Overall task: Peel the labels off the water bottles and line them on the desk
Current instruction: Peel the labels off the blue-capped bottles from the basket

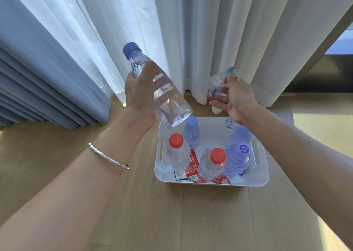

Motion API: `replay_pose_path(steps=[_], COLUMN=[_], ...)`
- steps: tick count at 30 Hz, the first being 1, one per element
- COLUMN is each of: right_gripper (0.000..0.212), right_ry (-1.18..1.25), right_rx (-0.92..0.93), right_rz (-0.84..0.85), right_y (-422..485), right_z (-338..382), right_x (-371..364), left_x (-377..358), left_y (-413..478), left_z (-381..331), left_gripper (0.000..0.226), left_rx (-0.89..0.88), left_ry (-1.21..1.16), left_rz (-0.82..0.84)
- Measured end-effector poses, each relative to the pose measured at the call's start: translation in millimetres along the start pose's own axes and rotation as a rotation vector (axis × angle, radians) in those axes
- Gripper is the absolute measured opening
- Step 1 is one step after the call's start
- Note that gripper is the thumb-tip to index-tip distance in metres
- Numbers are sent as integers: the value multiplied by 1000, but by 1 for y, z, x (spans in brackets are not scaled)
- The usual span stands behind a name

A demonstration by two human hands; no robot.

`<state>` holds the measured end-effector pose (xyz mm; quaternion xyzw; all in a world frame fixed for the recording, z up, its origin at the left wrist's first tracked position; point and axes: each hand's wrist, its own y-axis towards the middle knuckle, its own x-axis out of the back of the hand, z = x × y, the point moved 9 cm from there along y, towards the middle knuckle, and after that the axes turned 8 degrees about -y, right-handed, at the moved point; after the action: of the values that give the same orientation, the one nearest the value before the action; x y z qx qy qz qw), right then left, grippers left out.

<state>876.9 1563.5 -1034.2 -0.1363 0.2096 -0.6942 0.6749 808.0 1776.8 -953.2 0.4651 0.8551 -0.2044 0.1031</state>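
Your left hand holds a wet-looking bottle tilted; your right hand pinches a label. The bottle could slip into the bin.

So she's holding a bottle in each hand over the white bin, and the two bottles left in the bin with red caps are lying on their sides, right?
Not quite. In the head view the two red-capped bottles stand upright in the white bin, caps up, not on their sides. The rest holds: the left hand and right hand each hold a bottle.
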Motion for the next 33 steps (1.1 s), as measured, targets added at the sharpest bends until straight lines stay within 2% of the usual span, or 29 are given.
replay_pose_path(steps=[3, 5, 9, 12, 19, 23, 27, 33], right_gripper=[33, 34, 35, 37, 38, 32, 25, 25], right_ry=[-473, -739, -1019, -1218, -1406, -1504, -1534, -1546], right_rx=[214, 361, 413, 465, 440, 384, 321, 245], right_rz=[-122, -125, -42, -5, 113, 168, 310, 441], right_y=[16, 19, 27, 33, 53, 60, 63, 64], right_z=[7, 8, -4, 1, -15, -31, -48, -57], right_x=[24, 25, 21, 5, -14, -18, -25, -20], left_x=[-8, -13, -26, -36, -41, -36, -35, -40], left_y=[-1, -2, -6, -15, -17, -13, -10, -8], left_z=[2, 8, 22, 30, 35, 37, 39, 41], left_gripper=[6, 6, 26, 25, 39, 37, 35, 31], left_rx=[-17, 0, 40, 71, 128, 136, 133, 130], left_ry=[58, 75, 171, 196, 160, 158, 178, 177], left_rz=[53, 79, 169, 258, 307, 287, 281, 276])
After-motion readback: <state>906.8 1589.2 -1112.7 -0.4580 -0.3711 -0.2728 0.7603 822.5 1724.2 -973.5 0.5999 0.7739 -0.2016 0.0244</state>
